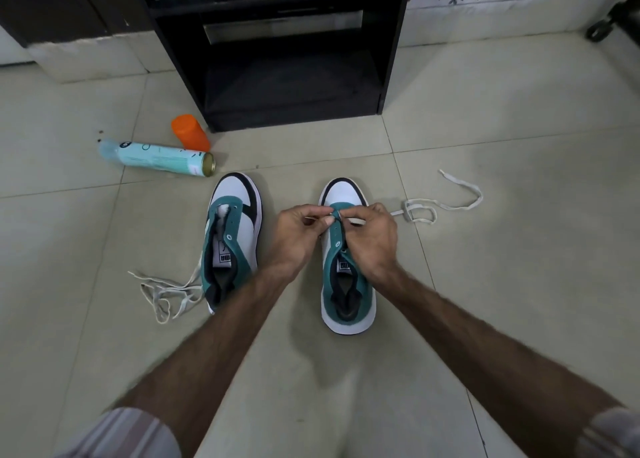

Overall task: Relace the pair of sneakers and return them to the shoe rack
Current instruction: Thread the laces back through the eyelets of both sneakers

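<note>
Head view. Two green-and-white sneakers stand side by side on the tiled floor (485,118), toes toward the black shoe rack (277,59). The right sneaker (348,284) is the one in work. Both hands meet over its front eyelets: the left hand (298,230) has fingers curled and pinches at the eyelet row, and the right hand (370,235) is curled likewise, pinching the white lace (420,211) where it enters the shoe. The rest of that lace trails loose to the right of the toe. The exact eyelet being threaded is hidden under the fingertips.

The left sneaker (232,242) is unlaced; its lace (166,291) lies in a tangle just beside its heel.

Judgement on the step: lacing of the first shoe appears barely started. To do it well, the lace tip should be kept flat and untwisted, drawn fully through, and both ends evened before crossing upward. The looped slack on the right may knot if pulled sharply; it is better fed out gradually.

Room to move: open tile lies right of and behind the shoes. A teal spray can (156,157) lies on its side near the left sneaker's toe, with an orange cap (190,133) just beside the rack's front corner. Both sit near the path to the rack, whose lower shelf appears vacant.
</note>
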